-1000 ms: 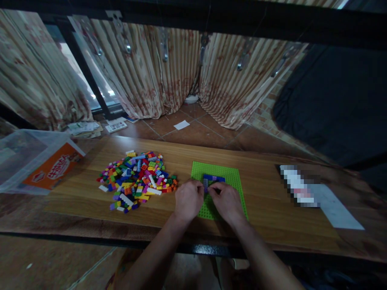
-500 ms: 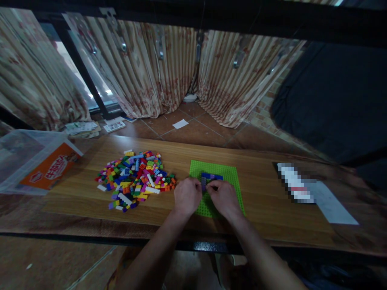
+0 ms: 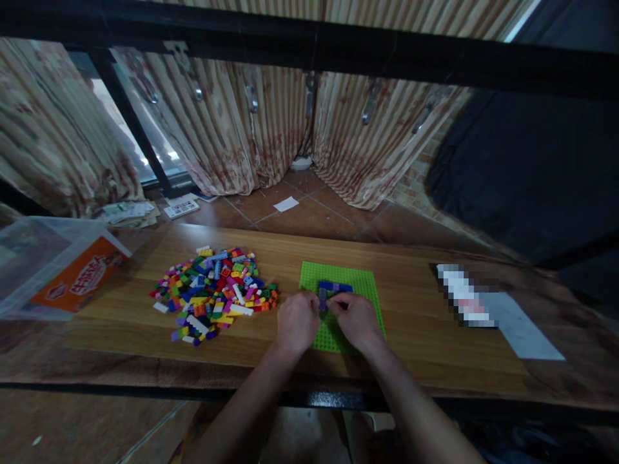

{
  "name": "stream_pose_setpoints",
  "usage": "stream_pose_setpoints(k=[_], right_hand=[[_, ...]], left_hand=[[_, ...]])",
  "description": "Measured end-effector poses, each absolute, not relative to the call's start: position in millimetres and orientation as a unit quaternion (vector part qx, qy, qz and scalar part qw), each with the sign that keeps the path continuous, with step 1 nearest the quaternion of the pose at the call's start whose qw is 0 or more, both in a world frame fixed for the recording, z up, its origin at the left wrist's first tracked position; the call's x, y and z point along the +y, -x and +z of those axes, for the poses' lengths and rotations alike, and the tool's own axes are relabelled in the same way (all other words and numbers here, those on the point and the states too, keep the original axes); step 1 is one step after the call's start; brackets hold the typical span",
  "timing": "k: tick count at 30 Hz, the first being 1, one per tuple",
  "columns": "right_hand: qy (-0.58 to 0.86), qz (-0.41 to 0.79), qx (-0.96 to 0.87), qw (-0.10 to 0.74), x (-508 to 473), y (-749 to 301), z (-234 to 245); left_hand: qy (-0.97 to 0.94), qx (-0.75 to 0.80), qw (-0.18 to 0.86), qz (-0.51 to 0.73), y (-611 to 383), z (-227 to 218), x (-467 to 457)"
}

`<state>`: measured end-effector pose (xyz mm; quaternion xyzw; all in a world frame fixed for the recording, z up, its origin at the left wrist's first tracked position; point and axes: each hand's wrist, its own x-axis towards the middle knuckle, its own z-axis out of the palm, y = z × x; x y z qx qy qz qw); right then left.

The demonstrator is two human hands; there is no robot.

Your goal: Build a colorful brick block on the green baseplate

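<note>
A bright green studded baseplate [image 3: 353, 335] lies on the wooden board, with a blue brick row [image 3: 342, 286] on it and a purple brick [image 3: 322, 300] running toward me from the row's left end. My left hand [image 3: 297, 320] is closed at the left side of the purple brick, its fingertips against it. From the right, my right hand [image 3: 356, 317] has thumb and forefinger pinched at the same brick. The fingers partly hide the brick's near end, and my hands cover parts of the plate.
Loose coloured bricks [image 3: 213, 290] lie heaped left of the plate. Beyond them stands a clear plastic box [image 3: 29, 241] with an orange label. A pixelated flat item [image 3: 464, 296] and a white sheet [image 3: 525, 328] lie on the right. A dark bar [image 3: 338, 48] crosses above.
The camera view has shifted slightly, so the whole scene sits a little lower and further left. Both hands stay at the purple brick, with hardly any movement over the plate.
</note>
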<state>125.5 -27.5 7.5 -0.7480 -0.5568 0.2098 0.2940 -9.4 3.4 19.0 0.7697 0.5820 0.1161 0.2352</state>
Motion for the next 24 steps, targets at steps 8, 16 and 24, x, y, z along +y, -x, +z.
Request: stream_pose_setpoints(k=[8,16,24], right_hand=[[0.808,0.111,-0.431,0.386,-25.8,-171.3,13.9],[0.849,0.042,-0.478,0.223,-27.1,-191.4,-3.0],[0.847,0.037,-0.494,0.193,-20.5,-186.7,-2.9]], left_hand=[[-0.736,0.595,0.271,0.175,25.5,30.5,17.7],[-0.761,0.604,0.18,0.154,29.2,21.7,14.3],[-0.78,0.573,0.196,0.159,28.6,16.9,8.7]])
